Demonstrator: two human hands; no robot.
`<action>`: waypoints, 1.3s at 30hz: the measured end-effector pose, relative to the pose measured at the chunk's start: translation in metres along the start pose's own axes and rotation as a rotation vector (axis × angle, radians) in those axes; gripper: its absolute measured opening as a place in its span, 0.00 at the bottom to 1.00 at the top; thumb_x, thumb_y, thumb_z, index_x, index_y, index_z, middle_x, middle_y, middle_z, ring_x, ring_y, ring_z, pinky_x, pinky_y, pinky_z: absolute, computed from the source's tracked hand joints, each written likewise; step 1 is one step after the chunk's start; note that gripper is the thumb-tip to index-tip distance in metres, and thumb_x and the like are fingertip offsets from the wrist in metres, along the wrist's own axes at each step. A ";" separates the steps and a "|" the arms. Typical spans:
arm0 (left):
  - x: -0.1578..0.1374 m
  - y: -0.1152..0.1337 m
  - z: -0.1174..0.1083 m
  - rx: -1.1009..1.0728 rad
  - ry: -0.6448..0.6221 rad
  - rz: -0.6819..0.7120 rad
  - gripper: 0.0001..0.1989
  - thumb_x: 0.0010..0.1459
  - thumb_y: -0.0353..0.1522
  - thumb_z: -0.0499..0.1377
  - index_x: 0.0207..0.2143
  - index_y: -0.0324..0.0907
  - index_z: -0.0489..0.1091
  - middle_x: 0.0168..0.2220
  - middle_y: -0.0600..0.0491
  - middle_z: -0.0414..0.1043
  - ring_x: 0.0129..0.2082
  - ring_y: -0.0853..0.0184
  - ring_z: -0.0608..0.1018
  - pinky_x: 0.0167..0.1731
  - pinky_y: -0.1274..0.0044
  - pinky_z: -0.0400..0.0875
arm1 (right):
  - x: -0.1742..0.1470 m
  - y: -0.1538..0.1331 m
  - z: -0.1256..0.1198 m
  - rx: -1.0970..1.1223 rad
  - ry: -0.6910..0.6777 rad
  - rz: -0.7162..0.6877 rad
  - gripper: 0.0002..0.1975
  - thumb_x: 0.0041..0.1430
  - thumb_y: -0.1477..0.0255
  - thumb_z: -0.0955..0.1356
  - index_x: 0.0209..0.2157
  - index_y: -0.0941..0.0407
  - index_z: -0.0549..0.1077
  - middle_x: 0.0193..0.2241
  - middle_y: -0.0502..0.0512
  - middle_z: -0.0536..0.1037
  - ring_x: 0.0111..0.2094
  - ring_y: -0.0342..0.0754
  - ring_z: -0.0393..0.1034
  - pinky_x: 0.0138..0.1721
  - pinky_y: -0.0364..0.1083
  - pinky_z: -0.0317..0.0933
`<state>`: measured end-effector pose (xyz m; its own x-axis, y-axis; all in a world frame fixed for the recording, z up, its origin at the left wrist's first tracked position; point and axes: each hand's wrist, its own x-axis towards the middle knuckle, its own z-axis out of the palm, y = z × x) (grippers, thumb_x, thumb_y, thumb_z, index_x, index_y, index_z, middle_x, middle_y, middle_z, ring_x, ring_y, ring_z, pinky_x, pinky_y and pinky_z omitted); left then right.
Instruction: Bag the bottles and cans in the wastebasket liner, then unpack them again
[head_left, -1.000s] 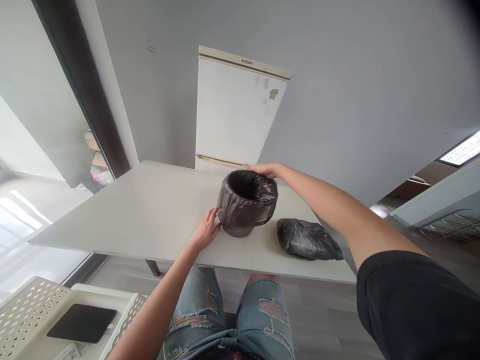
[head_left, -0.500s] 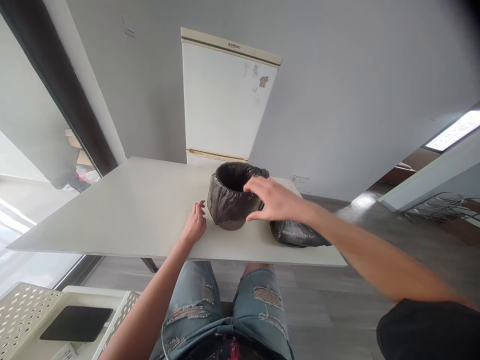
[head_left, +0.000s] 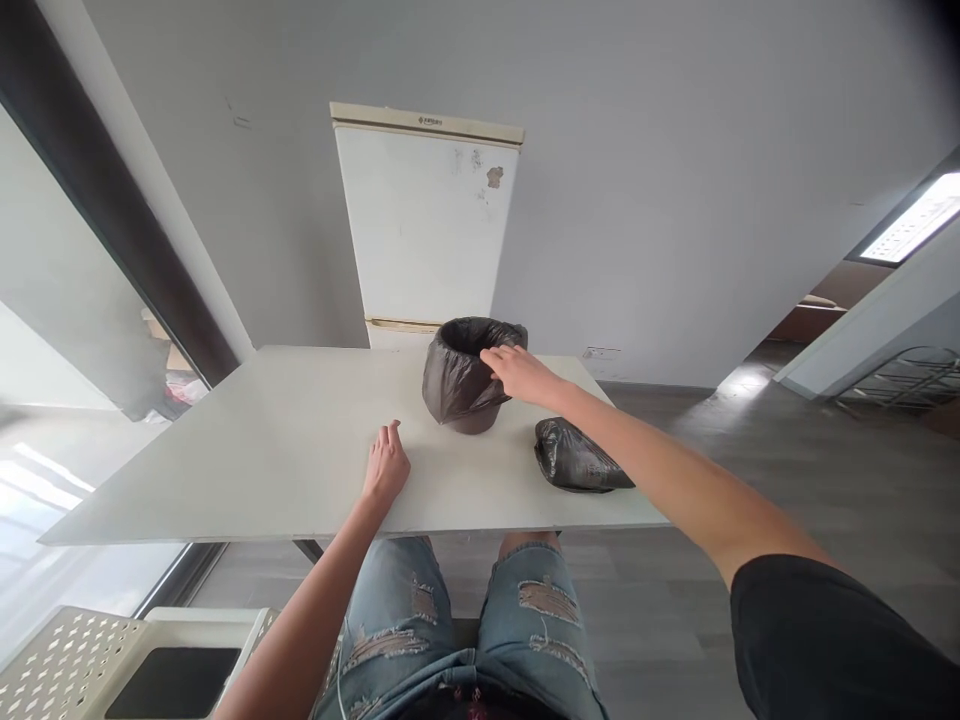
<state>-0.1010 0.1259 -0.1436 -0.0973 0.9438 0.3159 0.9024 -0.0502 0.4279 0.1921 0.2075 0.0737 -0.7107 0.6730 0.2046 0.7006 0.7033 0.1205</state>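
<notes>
A small trash can (head_left: 471,421) stands upright on the white table, lined with a black garbage bag (head_left: 459,385) folded down over its rim. My right hand (head_left: 516,372) is closed on the near right side of the lined rim, fingers over the edge; the thumb is hidden. On the tabletop to the left of the can lies my left hand (head_left: 388,463), holding nothing, its fingers loosely bent and apart from the can. A second bundle of black plastic bags (head_left: 581,458) rests on the table below my right forearm.
The white table (head_left: 300,450) has its front edge just before my knees. Behind it a white refrigerator (head_left: 424,220) stands against the grey wall. At the lower left is a cream plastic cart (head_left: 67,650) with a dark flat panel (head_left: 176,682).
My right hand has closed from a wide grip onto the rim, and the trash can has shifted away from the table's front edge. My left hand lies farther from the can.
</notes>
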 end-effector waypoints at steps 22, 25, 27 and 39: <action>0.006 0.005 0.004 0.209 -0.035 0.009 0.29 0.63 0.22 0.47 0.67 0.34 0.57 0.53 0.35 0.70 0.53 0.49 0.76 0.52 0.60 0.71 | -0.013 0.166 -0.004 0.012 -0.460 0.465 0.26 0.53 0.58 0.80 0.45 0.62 0.78 0.42 0.68 0.82 0.40 0.59 0.77 0.36 0.49 0.64; 0.006 0.005 0.004 0.226 -0.038 0.013 0.28 0.63 0.22 0.47 0.65 0.34 0.58 0.53 0.35 0.70 0.53 0.49 0.76 0.52 0.61 0.71 | -0.009 0.175 -0.001 0.054 -0.484 0.446 0.26 0.50 0.57 0.81 0.41 0.61 0.78 0.38 0.65 0.82 0.39 0.58 0.76 0.35 0.48 0.63; 0.006 0.004 0.004 0.231 -0.039 0.017 0.28 0.63 0.22 0.48 0.65 0.34 0.59 0.53 0.35 0.70 0.53 0.49 0.76 0.52 0.61 0.70 | -0.008 0.181 0.001 0.059 -0.503 0.447 0.27 0.48 0.55 0.82 0.40 0.61 0.78 0.39 0.65 0.82 0.39 0.58 0.77 0.36 0.49 0.64; 0.008 -0.002 0.007 0.294 -0.105 0.054 0.19 0.64 0.23 0.49 0.55 0.39 0.68 0.51 0.39 0.69 0.52 0.50 0.74 0.49 0.64 0.69 | -0.012 0.195 0.007 0.082 -0.496 0.489 0.32 0.47 0.58 0.83 0.47 0.63 0.77 0.46 0.67 0.82 0.43 0.60 0.78 0.38 0.48 0.66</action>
<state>-0.1003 0.1357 -0.1477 -0.0158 0.9716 0.2359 0.9893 -0.0189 0.1444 0.3372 0.3379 0.0877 -0.2735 0.9279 -0.2535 0.9542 0.2949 0.0501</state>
